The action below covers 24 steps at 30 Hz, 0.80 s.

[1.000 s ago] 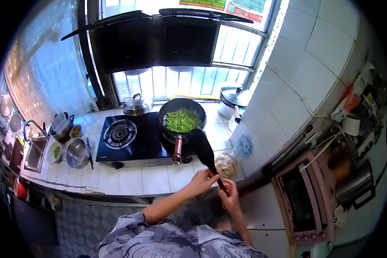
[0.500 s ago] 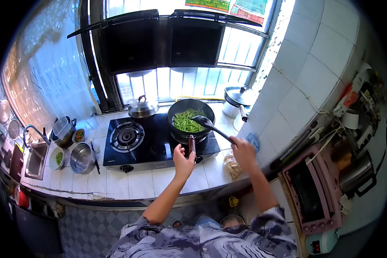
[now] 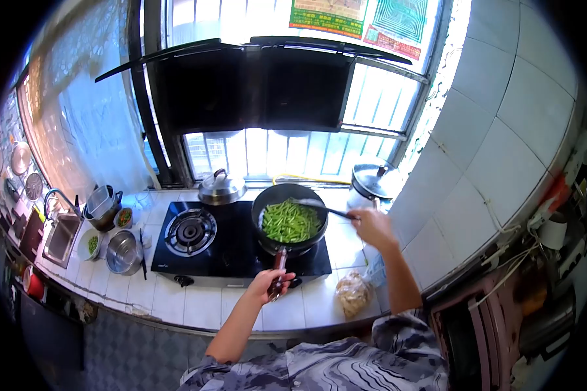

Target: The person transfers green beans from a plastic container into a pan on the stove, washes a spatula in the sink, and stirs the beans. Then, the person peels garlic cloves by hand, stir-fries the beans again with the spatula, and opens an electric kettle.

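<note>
My left hand [image 3: 271,285] is wrapped round the brown handle [image 3: 280,260] of a dark wok. The wok [image 3: 261,197] sits over the right burner of a black gas stove [image 3: 238,254], with cut green beans [image 3: 291,221] spread in it. In my right hand [image 3: 374,228] is a black spatula [image 3: 338,212], held from the right side. Its blade lies over the beans near the wok's right rear and is partly blurred.
At the left stands the bare burner [image 3: 190,231], with a metal lid [image 3: 222,189] behind it. A lidded pot [image 3: 365,189] is at the right rear, a plastic bag [image 3: 353,294] at the front right. Bowls [image 3: 124,253] and a sink [image 3: 61,240] are further left.
My left fingers, looser at the wok handle before, now close round it. My right hand has swung the spatula further back in the wok. The whole view has tilted upward.
</note>
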{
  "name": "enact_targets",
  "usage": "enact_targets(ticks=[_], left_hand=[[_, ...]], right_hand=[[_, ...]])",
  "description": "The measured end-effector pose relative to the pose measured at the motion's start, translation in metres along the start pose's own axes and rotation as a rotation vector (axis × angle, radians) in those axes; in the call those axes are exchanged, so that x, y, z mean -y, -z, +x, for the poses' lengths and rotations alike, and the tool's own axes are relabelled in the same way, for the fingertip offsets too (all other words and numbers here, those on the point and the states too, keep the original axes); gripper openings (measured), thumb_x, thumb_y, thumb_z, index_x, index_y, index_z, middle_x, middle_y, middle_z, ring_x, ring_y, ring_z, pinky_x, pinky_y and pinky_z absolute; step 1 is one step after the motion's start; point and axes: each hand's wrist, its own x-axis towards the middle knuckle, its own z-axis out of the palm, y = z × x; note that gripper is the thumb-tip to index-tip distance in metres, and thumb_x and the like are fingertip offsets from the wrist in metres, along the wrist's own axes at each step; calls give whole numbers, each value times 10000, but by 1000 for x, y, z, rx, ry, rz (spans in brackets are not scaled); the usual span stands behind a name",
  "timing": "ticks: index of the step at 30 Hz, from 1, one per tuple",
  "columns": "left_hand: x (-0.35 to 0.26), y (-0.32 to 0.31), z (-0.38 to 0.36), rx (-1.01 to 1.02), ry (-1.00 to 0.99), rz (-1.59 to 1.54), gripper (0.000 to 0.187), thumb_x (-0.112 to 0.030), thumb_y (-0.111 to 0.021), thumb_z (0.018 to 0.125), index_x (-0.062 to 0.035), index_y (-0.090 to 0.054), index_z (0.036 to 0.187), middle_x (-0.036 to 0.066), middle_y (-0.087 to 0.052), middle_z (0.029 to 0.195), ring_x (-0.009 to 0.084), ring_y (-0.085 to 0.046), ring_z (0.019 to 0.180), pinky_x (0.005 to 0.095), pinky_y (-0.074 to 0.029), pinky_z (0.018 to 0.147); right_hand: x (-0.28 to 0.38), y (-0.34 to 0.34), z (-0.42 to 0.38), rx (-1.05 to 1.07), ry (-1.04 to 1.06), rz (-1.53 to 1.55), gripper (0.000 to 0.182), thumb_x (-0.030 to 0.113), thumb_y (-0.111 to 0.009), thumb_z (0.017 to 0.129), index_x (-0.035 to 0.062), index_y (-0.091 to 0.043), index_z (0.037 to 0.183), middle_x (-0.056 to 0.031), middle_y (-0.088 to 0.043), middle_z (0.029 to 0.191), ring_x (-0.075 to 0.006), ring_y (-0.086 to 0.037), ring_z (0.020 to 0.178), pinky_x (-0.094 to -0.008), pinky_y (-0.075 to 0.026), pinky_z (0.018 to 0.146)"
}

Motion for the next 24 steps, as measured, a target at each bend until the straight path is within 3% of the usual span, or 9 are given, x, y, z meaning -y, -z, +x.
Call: enact_targets(ticks=[4, 7, 8, 10, 12, 14, 18, 22, 24], left_hand=[[3, -11, -4, -57, -63, -9, 216, -86, -525, 814, -38, -453, 1013, 79, -532, 717, 146, -502, 503, 270, -428, 438], [5, -7, -3, -67, -58, -33, 255, -80, -509, 816, -39, -429, 1055, 80, -526, 712, 150, -496, 510, 283, -415, 443], [5, -7, -4, -83, -53, -28, 280, -82, -510, 815, -40, -427, 1079, 79, -525, 719, 154, -495, 516, 284, -412, 444], [4, -10, -5, -103, -62, -12, 307, -84, -515, 813, -40, -428, 1104, 77, -523, 733, 154, -491, 526, 281, -407, 449], [4, -9, -5, -100, -59, -7, 326, -87, -521, 810, -37, -431, 1119, 77, -521, 746, 153, -488, 538, 278, -402, 455], [4, -10, -7, -131, -46, -7, 347, -86, -524, 805, -33, -424, 1134, 82, -520, 763, 155, -487, 545, 281, -403, 465], [0, -18, -10, -157, -33, -16, 363, -54, -502, 804, -17, -400, 1150, 89, -514, 769, 157, -480, 540, 288, -408, 470], [0, -21, -12, -126, -39, 20, 418, -98, -498, 809, -13, -379, 1201, 101, -518, 793, 153, -484, 556, 285, -419, 503], [0, -32, -14, -202, -52, 100, 399, -146, -517, 810, -35, -405, 1177, 66, -507, 756, 122, -469, 522, 252, -399, 455]], right_hand=[[-29, -48, -10, 148, 49, -8, 250, 138, -505, 772, 186, -621, 987, -130, -566, 852, -307, -564, 823, -384, -451, 688], [-51, -53, 12, 385, 130, 113, 302, 294, -527, 804, 121, -580, 1046, -168, -529, 1003, -309, -528, 947, -383, -429, 789], [-66, -59, 30, 338, 190, 87, 382, 361, -535, 800, 73, -567, 1050, -180, -524, 1049, -324, -513, 988, -372, -421, 829], [-82, -50, 88, 205, 68, 141, 397, 354, -532, 803, 47, -559, 1054, -205, -477, 1156, -333, -496, 1031, -368, -412, 857], [-107, -59, 161, -30, 112, 161, 395, 331, -537, 802, 30, -542, 1058, -193, -358, 1293, -342, -511, 1013, -373, -414, 854], [-123, -71, 228, -46, 94, 231, 331, 296, -526, 824, 10, -534, 990, -190, -156, 1394, -355, -498, 1039, -374, -400, 865], [-143, -89, 312, -39, 119, 28, 266, 202, -533, 816, 16, -510, 1005, -140, -22, 1424, -317, -555, 948, -380, -441, 787], [-138, -94, 343, -117, 186, -28, 247, 168, -531, 815, 24, -494, 1012, -124, 26, 1425, -328, -562, 906, -405, -451, 773], [-136, -92, 348, -27, 150, -76, 379, 151, -525, 796, 0, -427, 1130, -110, -28, 1425, -298, -552, 948, -397, -454, 794]])
